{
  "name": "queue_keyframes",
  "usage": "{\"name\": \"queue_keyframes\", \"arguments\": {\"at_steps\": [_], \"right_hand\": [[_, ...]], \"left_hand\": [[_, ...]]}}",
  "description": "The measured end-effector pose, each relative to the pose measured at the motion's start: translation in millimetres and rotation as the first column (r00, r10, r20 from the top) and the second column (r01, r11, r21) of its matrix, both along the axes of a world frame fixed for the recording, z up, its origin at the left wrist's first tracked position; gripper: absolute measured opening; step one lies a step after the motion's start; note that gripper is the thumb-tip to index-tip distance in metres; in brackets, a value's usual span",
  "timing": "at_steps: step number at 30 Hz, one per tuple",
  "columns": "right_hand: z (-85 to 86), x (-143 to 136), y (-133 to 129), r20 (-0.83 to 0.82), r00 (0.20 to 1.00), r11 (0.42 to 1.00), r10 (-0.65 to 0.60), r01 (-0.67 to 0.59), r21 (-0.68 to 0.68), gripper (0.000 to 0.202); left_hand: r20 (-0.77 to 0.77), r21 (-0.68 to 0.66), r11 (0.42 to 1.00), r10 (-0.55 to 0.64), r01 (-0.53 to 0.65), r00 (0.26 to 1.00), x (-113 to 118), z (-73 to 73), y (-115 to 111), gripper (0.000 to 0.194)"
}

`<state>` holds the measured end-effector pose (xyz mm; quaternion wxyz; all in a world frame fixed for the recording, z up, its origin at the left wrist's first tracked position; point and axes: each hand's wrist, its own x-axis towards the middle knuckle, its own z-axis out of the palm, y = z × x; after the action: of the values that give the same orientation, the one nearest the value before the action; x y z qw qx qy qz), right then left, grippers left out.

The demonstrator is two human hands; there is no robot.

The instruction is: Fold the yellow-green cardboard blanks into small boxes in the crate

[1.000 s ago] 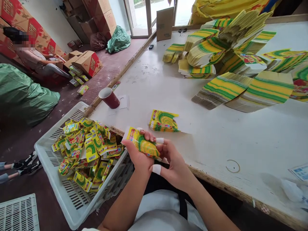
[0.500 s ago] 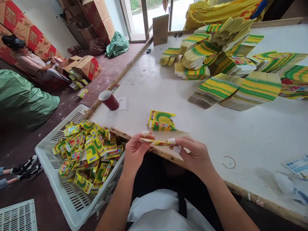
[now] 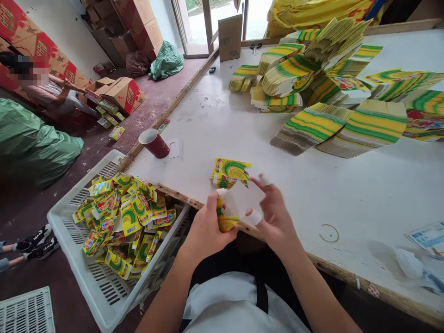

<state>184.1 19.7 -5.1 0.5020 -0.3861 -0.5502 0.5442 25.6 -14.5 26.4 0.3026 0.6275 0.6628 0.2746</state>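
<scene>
Held in front of me, above the table's near edge, is a small yellow-green printed carton (image 3: 228, 224) that shows its plain white inner side. My left hand (image 3: 211, 226) grips its left part, thumb and fingers around it. At the white right side is my right hand (image 3: 275, 212), with white wraps on fingertips; its thumb lies against the carton and its raised index finger is slightly blurred. Just behind, a short stack of flat yellow-green cartons (image 3: 231, 171) lies on the white table (image 3: 294, 189). Left of my knees, a white plastic basket (image 3: 74, 259) holds many folded cartons (image 3: 132, 217).
A dark red mug (image 3: 156, 144) stands near the table's left edge. Fanned piles of flat cartons (image 3: 314, 125) cover the far right. Scissors (image 3: 255, 47) and an upright cardboard box (image 3: 230, 38) are at the back. A seated person (image 3: 52, 92) works beside boxes at far left.
The carton, a thin edge-on piece before, now faces me with its white side showing. My right hand has turned and its index finger has lifted; my left hand has shifted right.
</scene>
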Motion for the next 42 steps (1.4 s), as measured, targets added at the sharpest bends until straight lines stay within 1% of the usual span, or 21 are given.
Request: {"name": "queue_keyframes", "arguments": {"at_steps": [1,3,4,5,7,10,12,13,15,17,20,23,25,27,29,32,35,37,39,41,42], "right_hand": [[-1.1,-2,0,-0.096,0.992,0.982,0.079,-0.094,-0.162,0.059],[-1.4,-7,0,-0.228,0.959,0.89,0.17,-0.248,-0.382,0.054],[-1.0,-9,0,-0.257,0.949,0.858,0.182,-0.281,-0.43,0.052],[-0.6,-11,0,-0.269,0.945,0.847,0.186,-0.293,-0.444,0.052],[-0.9,-12,0,-0.273,0.939,0.859,0.211,-0.311,-0.407,0.051],[-4.1,-8,-1,-0.256,0.922,0.881,0.291,-0.363,-0.304,0.053],[-6.0,-5,-4,-0.164,0.928,0.91,0.336,-0.364,-0.198,0.059],[-6.7,-3,-6,-0.073,0.938,0.929,0.34,-0.347,-0.132,0.06],[-7.8,-3,-9,0.164,0.939,0.95,0.303,-0.311,0.027,0.058],[-9.5,-4,-9,0.342,0.908,0.937,0.242,-0.311,0.162,0.059],[-14.4,-5,-6,0.372,0.91,0.916,0.185,-0.296,0.269,0.064],[-18.8,-3,-1,0.346,0.936,0.919,0.067,-0.193,0.345,0.065],[-19.3,-1,0,0.389,0.92,0.899,0.041,-0.204,0.387,0.066],[-17.2,2,-1,0.462,0.884,0.881,0.066,-0.269,0.389,0.06],[-12.9,8,1,0.518,0.85,0.879,0.1,-0.319,0.353,0.045],[-4.0,21,10,0.533,0.825,0.871,0.186,-0.39,0.3,0.023],[2.9,28,18,0.524,0.807,0.843,0.271,-0.462,0.275,0.015],[3.5,24,17,0.496,0.837,0.866,0.233,-0.41,0.285,0.016],[1.5,13,12,0.421,0.894,0.917,0.151,-0.286,0.279,0.026],[-1.4,0,7,0.322,0.937,0.951,0.139,-0.218,0.221,0.047],[-2.6,-5,7,0.284,0.947,0.959,0.149,-0.208,0.192,0.057]], "left_hand": [[0.007,0.033,0.999,-0.023,0.023,1.0,2,-3.4,-1,0.066],[0.009,0.105,0.992,-0.074,0.073,0.997,6,-9.0,-3,0.068],[0.002,0.139,0.985,-0.104,0.103,0.995,7,-11.0,-4,0.066],[-0.006,0.169,0.977,-0.13,0.129,0.991,9,-12.3,-5,0.063],[-0.012,0.187,0.969,-0.163,0.162,0.987,11,-12.6,-5,0.056],[0.034,0.123,0.981,-0.155,0.15,0.987,10,-9.6,-2,0.053],[0.086,0.05,0.986,-0.16,0.156,0.983,8,-9.4,1,0.056],[0.109,0.027,0.986,-0.164,0.163,0.98,7,-10.9,3,0.058],[0.114,0.045,0.986,-0.164,0.16,0.98,8,-16.9,5,0.059],[0.063,0.124,0.984,-0.138,0.129,0.988,10,-24.3,6,0.055],[-0.03,0.179,0.984,-0.021,0.026,0.999,10,-28.7,2,0.055],[-0.095,0.136,0.988,0.093,-0.079,0.991,4,-21.4,-4,0.057],[-0.103,0.122,0.988,0.111,-0.098,0.989,-3,-13.7,-6,0.05],[-0.067,0.148,0.984,0.113,-0.102,0.991,-8,-7.0,-7,0.044],[-0.021,0.176,0.979,0.11,-0.105,0.994,-12,-2.3,-7,0.045],[0.045,0.17,0.983,0.064,-0.071,0.997,-15,2.5,-5,0.05],[0.079,0.165,0.985,0.029,-0.041,0.996,-15,5.9,0,0.054],[0.103,0.179,0.981,0.054,-0.072,0.993,-14,6.0,2,0.053],[0.162,0.173,0.978,0.092,-0.12,0.983,-13,3.3,3,0.052],[0.305,0.159,0.967,0.143,-0.199,0.942,-16,-1.9,1,0.055],[0.413,0.161,0.949,0.183,-0.269,0.892,-18,-4.7,-1,0.055]]}}
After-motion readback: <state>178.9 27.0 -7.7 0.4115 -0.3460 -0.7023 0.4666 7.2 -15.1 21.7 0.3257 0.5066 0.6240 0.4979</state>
